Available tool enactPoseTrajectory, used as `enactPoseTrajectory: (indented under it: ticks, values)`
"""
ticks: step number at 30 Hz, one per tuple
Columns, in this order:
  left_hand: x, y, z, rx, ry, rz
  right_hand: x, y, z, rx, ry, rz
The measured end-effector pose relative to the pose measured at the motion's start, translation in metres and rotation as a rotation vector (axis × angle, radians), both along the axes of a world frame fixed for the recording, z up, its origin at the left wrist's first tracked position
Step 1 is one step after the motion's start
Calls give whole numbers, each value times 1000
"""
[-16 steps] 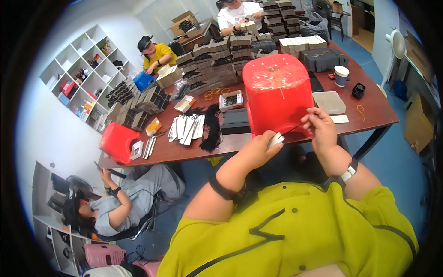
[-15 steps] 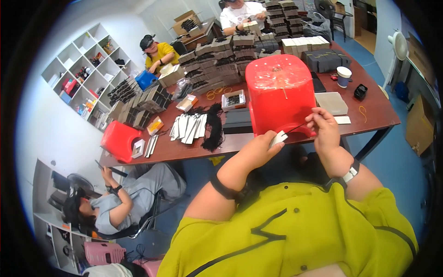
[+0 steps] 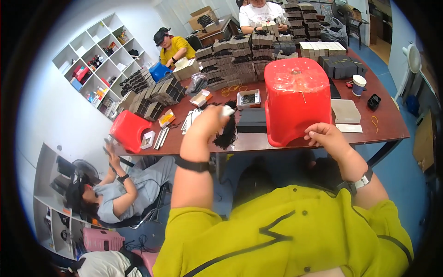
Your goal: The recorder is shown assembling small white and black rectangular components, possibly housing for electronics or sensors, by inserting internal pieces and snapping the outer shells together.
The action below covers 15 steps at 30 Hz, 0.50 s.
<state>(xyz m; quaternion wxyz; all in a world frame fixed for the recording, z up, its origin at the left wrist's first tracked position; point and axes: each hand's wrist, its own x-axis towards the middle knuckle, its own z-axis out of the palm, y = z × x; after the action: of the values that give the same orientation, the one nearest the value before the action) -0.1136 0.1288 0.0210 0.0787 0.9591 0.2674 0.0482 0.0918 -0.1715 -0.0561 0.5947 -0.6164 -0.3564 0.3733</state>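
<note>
White piece [image 3: 227,111] is showing, blurred, at fingertips of left hand [image 3: 206,124], near black cords [image 3: 226,137] and white strips [image 3: 189,120]; left hand is pinching it; right hand [image 3: 328,137] is hanging by red stool [image 3: 297,104], fingers loosely curled and parted, seemingly holding nothing; steady pinch, avoiding snagging cords, is probably working best; brown desk [image 3: 385,122] is carrying grey stacks [image 3: 235,56]; white shelves [image 3: 98,30] are standing left, blue floor [image 3: 406,159] is showing right

White piece [image 3: 227,111] — in left fingers [image 3: 217,115]
</note>
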Motion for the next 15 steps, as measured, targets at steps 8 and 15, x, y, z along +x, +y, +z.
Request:
enactPoseTrajectory:
  ticks: [8,15]
  values:
    - [-19,98,-110,391,-340,252,56,-29,21,-8,-431,-158]
    - [26,4,-152,176,-465,-19,124,-75,-50,-458,-1251,-323]
